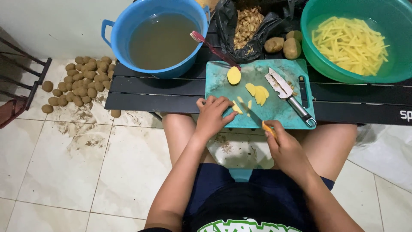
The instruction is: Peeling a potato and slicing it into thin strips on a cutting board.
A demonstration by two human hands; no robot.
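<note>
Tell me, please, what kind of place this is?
Probably a home floor used for food preparation. A teal cutting board lies on a low black table, beside a blue basin of water, and unpeeled potatoes are heaped on the tiled floor.

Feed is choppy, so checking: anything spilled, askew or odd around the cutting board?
Yes. A red toothbrush lies propped on the blue basin rim. Unpeeled potatoes sit on the floor tiles amid smeared dirt.

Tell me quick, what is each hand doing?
Left hand: pressing a potato slice on the cutting board.
Right hand: closed on a knife.
</note>
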